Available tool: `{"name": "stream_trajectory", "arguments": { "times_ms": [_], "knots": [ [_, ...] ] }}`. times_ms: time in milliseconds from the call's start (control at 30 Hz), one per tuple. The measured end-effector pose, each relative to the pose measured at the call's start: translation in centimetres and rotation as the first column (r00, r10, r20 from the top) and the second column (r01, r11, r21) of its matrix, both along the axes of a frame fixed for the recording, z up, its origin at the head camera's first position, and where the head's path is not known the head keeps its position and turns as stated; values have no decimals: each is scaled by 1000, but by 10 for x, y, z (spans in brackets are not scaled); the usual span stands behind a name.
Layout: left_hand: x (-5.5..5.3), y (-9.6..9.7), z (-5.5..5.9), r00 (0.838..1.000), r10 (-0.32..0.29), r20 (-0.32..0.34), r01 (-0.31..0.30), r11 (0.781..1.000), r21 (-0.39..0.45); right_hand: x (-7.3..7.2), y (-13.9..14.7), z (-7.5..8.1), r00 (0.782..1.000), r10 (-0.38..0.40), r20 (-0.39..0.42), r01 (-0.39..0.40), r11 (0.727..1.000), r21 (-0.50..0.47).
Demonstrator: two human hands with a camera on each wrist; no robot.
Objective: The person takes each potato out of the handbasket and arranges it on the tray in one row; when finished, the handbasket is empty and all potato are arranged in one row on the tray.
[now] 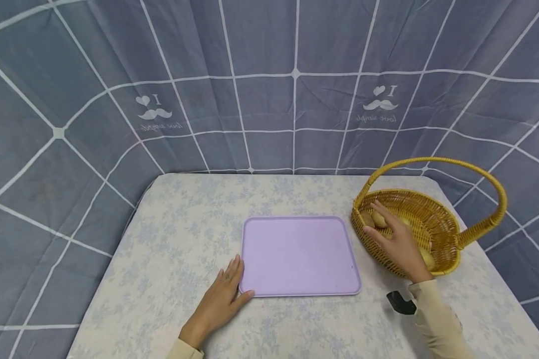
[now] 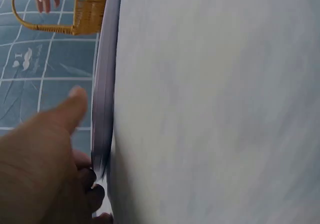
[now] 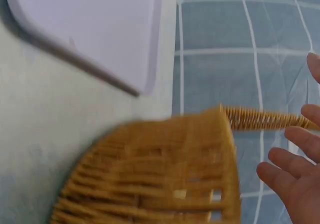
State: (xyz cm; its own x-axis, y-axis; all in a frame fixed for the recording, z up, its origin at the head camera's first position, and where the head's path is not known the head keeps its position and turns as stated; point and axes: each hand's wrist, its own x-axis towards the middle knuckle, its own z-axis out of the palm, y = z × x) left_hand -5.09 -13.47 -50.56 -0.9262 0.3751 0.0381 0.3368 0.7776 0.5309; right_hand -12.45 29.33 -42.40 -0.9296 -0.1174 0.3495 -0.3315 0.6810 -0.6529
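Observation:
A flat lilac tray (image 1: 300, 257) lies on the table. My left hand (image 1: 220, 299) rests at its near left corner, fingers extended along the left side and thumb at the front edge. In the left wrist view, the fingertips of that hand (image 2: 45, 154) sit right at the tray's rim (image 2: 103, 89). To the right stands a yellow-brown wicker basket (image 1: 444, 224) holding several yellowish, rounded, potato-like things (image 1: 379, 219). Over the basket's opening my right hand (image 1: 397, 244) reaches with fingers spread, holding nothing; the right wrist view shows this hand (image 3: 300, 169) above the rim.
The basket's tall arched handle (image 1: 435, 159) rises over it and leans right. A floral cloth (image 1: 184, 239) covers the table. Behind hangs a grey-blue curtain (image 1: 269, 109) with white lines. A black strap-like piece (image 1: 401, 302) shows beside the right sleeve (image 1: 440, 319).

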Motion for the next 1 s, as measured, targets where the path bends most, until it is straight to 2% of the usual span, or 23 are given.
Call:
{"name": "stream_trajectory", "arguments": {
  "times_ms": [167, 267, 400, 600, 767, 867, 1000],
  "knots": [
    [7, 4, -4, 999, 2, -51, -5, 998, -62, -15, 19, 5, 994, -13, 112, 25, 994, -105],
    [10, 6, -5, 996, 6, -84, -14, 996, -88, -25, 30, 11, 990, -24, 140, 41, 992, -118],
    [13, 8, -6, 994, 14, -105, -24, 995, -98, -41, 42, 19, 988, -36, 152, 49, 996, -81],
    [14, 9, -5, 994, 32, -102, -41, 995, -88, -59, 51, 16, 970, -2, 243, 32, 992, -120],
    [14, 9, -5, 994, 38, -103, -47, 996, -78, -62, 52, 9, 941, 29, 338, -13, 999, -49],
    [15, 9, -5, 994, 37, -106, -45, 996, -73, -61, 53, 2, 936, 36, 349, -44, 999, 13],
    [16, 9, -3, 995, 33, -90, -39, 997, -70, -56, 55, -10, 927, 12, 374, -36, 998, 59]
  ]
}}
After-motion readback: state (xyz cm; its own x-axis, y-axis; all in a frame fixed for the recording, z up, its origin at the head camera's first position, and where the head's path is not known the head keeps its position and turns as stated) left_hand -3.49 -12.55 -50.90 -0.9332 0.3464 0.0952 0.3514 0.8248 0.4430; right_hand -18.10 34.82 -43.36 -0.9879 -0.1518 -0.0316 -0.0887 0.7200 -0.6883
